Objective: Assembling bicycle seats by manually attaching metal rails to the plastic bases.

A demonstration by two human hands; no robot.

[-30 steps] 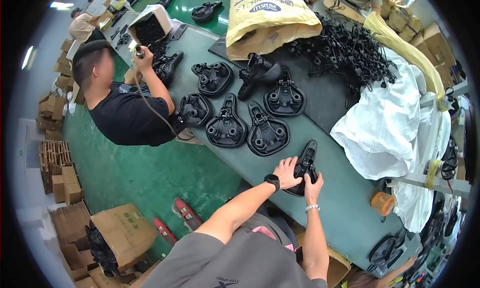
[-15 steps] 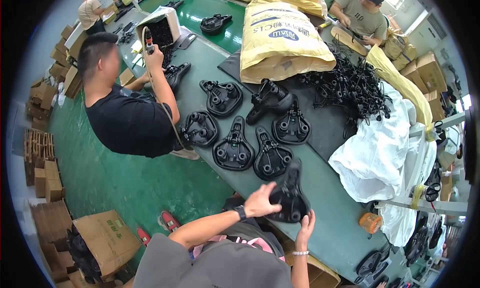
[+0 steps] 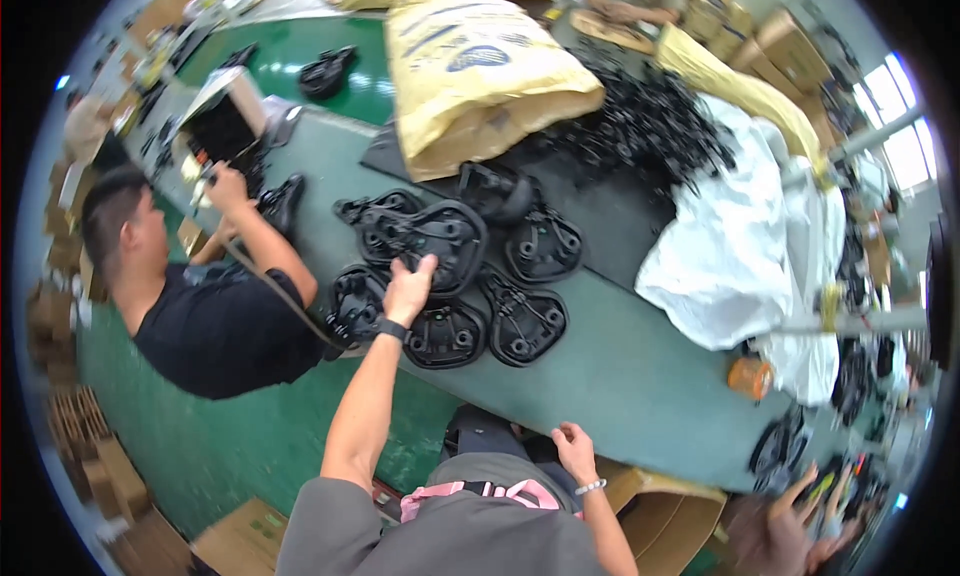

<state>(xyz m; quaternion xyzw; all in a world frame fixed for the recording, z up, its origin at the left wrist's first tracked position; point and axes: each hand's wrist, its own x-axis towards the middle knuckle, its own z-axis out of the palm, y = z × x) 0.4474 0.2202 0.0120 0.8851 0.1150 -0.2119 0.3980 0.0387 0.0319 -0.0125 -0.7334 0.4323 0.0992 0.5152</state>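
Note:
My left hand (image 3: 408, 294) grips a black bicycle saddle (image 3: 440, 238), underside up, by its near edge. This saddle is held over a cluster of similar ones on the green-grey table, partly covering those beneath. Closest to it are a saddle (image 3: 445, 336) just below my hand, another (image 3: 527, 321) to its right, and one (image 3: 357, 301) to its left. Farther back lie a saddle (image 3: 545, 244) and one tilted on its side (image 3: 495, 191). My right hand (image 3: 575, 454) hovers at the table's near edge, away from the saddles, fingers loosely bent and apart, with nothing visible in them.
A co-worker in black (image 3: 220, 326) works at the left with a hose-fed tool. Behind the saddles stands a yellow sack (image 3: 490, 76) beside a heap of black parts (image 3: 640, 126). White sacking (image 3: 715, 246) and an orange container (image 3: 750, 378) are at right. An open carton (image 3: 665, 511) sits below my right hand.
The saddle has gone from the near table edge, between both hands, to over the cluster in my left hand. My right hand has let go and drawn back. The view has shifted.

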